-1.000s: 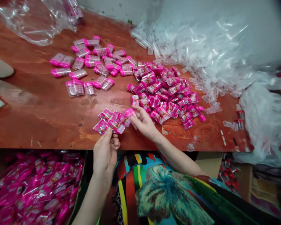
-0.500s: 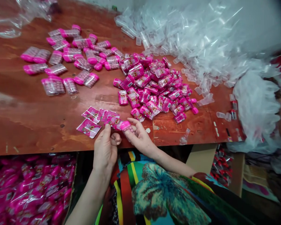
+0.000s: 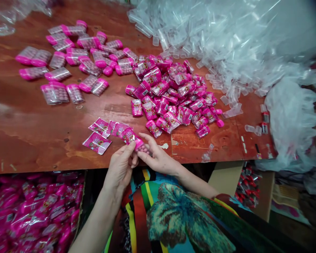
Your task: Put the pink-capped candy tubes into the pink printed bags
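My left hand [image 3: 122,163] pinches a pink printed plastic sleeve [image 3: 129,136] between thumb and fingers. In my right hand [image 3: 159,156] is a small clear candy container [image 3: 144,148] filled with pink balls, its pink cap pointing left. The sleeve's end sits over the cap, and the pink balls still show at the bare end. How far the sleeve reaches is partly hidden by my fingers. Beside my left hand, more flat sleeves [image 3: 98,142] lie on the wooden table [image 3: 55,140].
Sleeved containers [image 3: 171,95] form a heap beyond my hands. Unsleeved pink-capped containers [image 3: 55,93] lie spread at the left. A large pile of clear empty tubes [image 3: 208,38] fills the back right, near a plastic bag [image 3: 289,123]. Below the table's left edge sit many pink packs [image 3: 37,211].
My left hand has moved right, towards the container. The sleeve, earlier beside the cap, now covers it. The view has shifted slightly.
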### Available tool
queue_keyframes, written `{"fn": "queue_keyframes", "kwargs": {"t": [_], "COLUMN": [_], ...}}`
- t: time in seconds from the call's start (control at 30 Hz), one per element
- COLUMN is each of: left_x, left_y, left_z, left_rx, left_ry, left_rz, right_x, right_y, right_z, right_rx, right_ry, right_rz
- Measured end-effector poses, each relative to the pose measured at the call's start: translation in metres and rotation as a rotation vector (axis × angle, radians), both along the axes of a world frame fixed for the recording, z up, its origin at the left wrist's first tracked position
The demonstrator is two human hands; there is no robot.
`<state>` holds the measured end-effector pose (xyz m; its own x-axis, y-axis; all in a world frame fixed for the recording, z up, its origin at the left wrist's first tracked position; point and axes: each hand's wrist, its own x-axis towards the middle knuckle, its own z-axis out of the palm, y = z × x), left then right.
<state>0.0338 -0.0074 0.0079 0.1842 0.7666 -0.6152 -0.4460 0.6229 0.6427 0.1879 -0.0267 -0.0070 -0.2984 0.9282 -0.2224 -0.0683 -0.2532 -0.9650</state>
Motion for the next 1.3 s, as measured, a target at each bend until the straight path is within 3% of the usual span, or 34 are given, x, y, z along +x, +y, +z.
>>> {"fn": "queue_keyframes", "kwargs": {"t": [0.13,0.37,0.5,0.57,0.77,0.83,1.0,1.17,1.3], "left_x": [0.0,0.001,-0.001,-0.001,0.008,0.009,0.009,0.011,0.009], "left_y": [0.002,0.002,-0.001,-0.002,-0.003,-0.004,-0.01,-0.013,-0.008], "left_z": [0.004,0.003,-0.003,-0.004,-0.001,0.001,0.005,0.006,0.002], "left_rx": [-0.001,0.006,-0.009,-0.01,-0.069,-0.081,-0.025,-0.004,0.005], "left_ry": [-0.017,-0.027,-0.026,-0.026,0.051,0.065,0.019,-0.029,0.009], "left_rz": [-0.023,-0.081,-0.163,-0.177,-0.059,-0.04,-0.119,-0.217,-0.193], "right_x": [0.005,0.007,0.009,0.011,0.004,0.001,0.004,0.009,0.01], "right_y": [-0.001,-0.016,-0.011,-0.009,-0.015,-0.016,-0.011,-0.007,-0.007], "right_z": [-0.006,-0.01,-0.005,-0.003,-0.001,-0.002,-0.003,0.0,-0.001], "right_rx": [-0.041,0.074,-0.189,-0.235,0.117,0.049,-0.301,-0.256,-0.216], "right_ry": [0.141,-0.109,0.096,0.107,-0.362,-0.243,0.218,0.246,0.211], "right_rz": [0.006,-0.069,0.01,0.043,-0.02,-0.025,-0.015,-0.042,-0.028]}}
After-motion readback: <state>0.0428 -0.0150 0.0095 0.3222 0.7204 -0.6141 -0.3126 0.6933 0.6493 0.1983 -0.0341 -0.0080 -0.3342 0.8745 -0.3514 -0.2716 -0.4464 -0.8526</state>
